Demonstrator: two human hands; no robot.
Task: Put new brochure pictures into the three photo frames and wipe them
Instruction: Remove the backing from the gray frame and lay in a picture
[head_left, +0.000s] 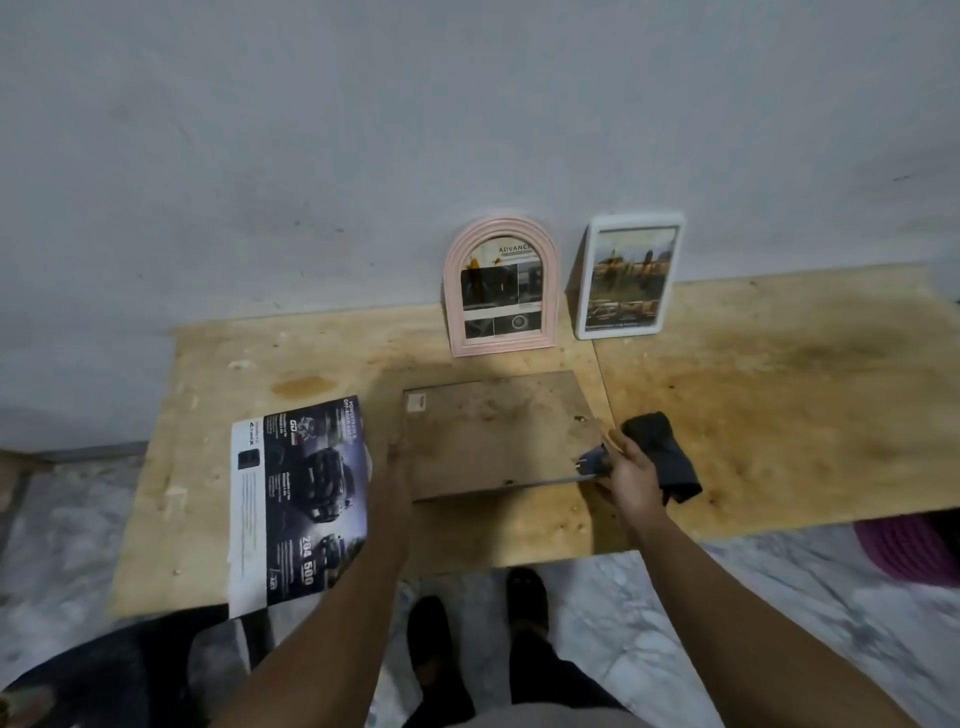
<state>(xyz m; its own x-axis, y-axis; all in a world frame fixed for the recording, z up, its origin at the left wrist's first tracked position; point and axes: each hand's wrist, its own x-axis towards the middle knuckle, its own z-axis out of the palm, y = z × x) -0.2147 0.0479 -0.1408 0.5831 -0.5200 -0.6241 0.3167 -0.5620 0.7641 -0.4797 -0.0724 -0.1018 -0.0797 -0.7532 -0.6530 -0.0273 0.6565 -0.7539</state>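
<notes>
A rectangular photo frame is held back side up, its brown backing board facing me, tilted a little above the table. My left hand grips its left edge. My right hand grips its right edge, and a dark cloth lies under or in that hand; I cannot tell which. A pink arched frame and a white rectangular frame stand against the wall, each with a brochure picture inside. A car brochure lies flat on the table to the left.
The plywood table runs along a grey wall. The brochure overhangs the table's front edge. A purple object sits on the marble floor at the right. My feet in dark shoes stand below the table's front edge.
</notes>
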